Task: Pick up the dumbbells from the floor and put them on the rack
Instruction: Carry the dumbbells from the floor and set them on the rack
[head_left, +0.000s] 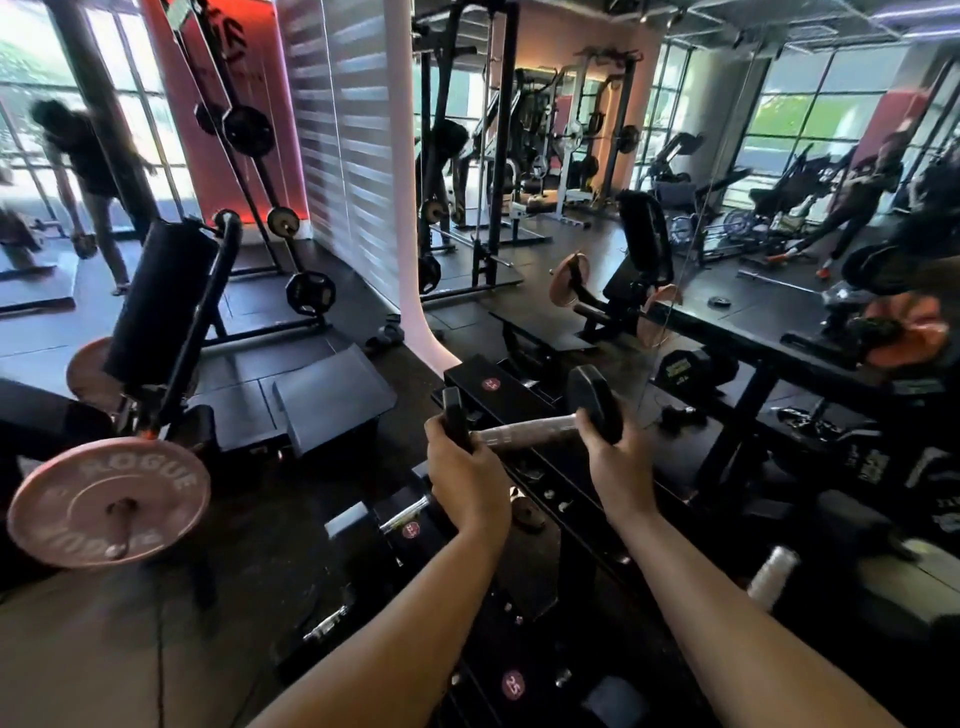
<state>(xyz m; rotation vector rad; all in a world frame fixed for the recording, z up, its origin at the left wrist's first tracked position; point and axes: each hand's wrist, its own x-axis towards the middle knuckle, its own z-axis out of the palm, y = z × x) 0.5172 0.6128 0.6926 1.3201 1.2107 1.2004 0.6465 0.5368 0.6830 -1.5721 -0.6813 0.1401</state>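
Note:
I hold one black dumbbell (530, 428) with a silver knurled handle level in front of me, above the black dumbbell rack (498, 387). My left hand (465, 470) grips its left head and my right hand (618, 462) cups its right head from below. The rack runs from the middle of the view down towards me, with round pink weight labels on its shelf. Another dumbbell (402, 519) with a chrome handle rests lower on the rack by my left forearm. One more dumbbell (693, 370) sits beyond the rack at the right.
A plate-loaded machine with a pink ROGUE plate (109, 501) stands at the left, a black bench (332, 397) behind it. A mirror wall (727, 156) lies ahead. A person (93, 171) bends over at the far left. A silver dumbbell handle (771, 577) shows at lower right.

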